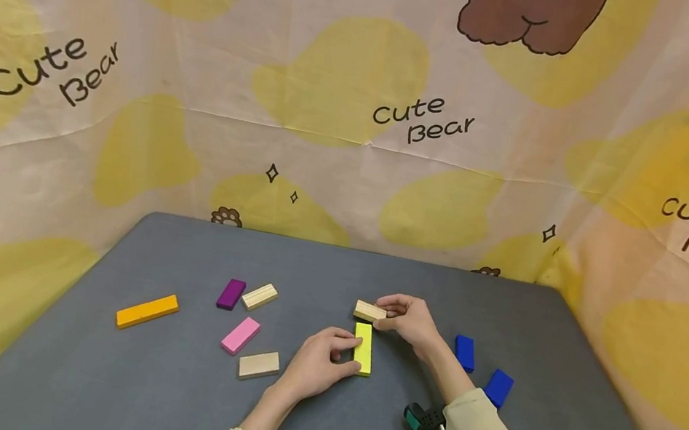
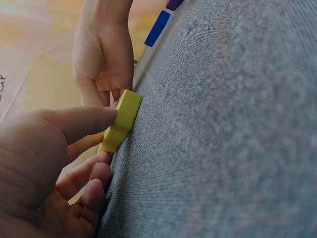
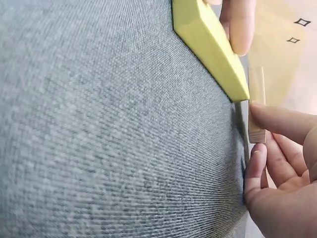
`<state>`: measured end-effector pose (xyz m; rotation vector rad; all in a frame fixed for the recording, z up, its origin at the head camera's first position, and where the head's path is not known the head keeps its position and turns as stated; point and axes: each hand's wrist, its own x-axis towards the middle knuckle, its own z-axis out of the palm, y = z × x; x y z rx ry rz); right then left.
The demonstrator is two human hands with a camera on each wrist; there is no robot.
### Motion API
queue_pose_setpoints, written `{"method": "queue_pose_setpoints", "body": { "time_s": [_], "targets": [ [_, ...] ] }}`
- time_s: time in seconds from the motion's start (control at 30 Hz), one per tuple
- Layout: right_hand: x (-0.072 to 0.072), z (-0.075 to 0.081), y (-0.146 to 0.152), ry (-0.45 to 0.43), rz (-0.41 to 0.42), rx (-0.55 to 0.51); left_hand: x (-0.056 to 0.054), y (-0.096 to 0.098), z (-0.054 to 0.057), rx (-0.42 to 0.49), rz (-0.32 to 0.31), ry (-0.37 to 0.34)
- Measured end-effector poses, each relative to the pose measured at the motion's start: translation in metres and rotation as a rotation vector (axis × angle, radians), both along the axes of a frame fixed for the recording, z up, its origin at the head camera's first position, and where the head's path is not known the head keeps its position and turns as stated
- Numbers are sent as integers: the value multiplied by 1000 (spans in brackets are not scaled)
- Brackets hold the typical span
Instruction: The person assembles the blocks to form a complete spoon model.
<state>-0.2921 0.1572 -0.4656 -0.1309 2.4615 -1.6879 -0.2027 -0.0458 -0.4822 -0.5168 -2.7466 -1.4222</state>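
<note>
Our left hand (image 1: 319, 362), fingers partly curled, pinches the yellow block (image 1: 364, 350) on the grey tabletop (image 1: 159, 402). Between the thumb and fingers of our right hand (image 1: 411, 324), we grip a plain wooden block (image 1: 369, 312) crosswise, just beyond the yellow one's far end. Two blue blocks (image 1: 498, 389) lie to our right.

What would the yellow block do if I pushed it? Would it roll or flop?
The yellow block probably wouldn't roll, because its faces are flat. It's likely stiff rather than floppy: it looks straight with the left hand touching it. It might slide before tipping, since it lies long and low on the grey tabletop.
</note>
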Motion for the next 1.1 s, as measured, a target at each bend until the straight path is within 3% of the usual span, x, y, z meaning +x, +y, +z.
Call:
{"method": "queue_pose_setpoints", "body": {
  "time_s": [0.43,1.1],
  "targets": [
    [-3,1,-2,-54,96,-4,-2,-2,1,-2,2,-8],
    [-1,-4,-5,-60,82,-4,-1,1,-2,-13,11,-7]
  ]
}}
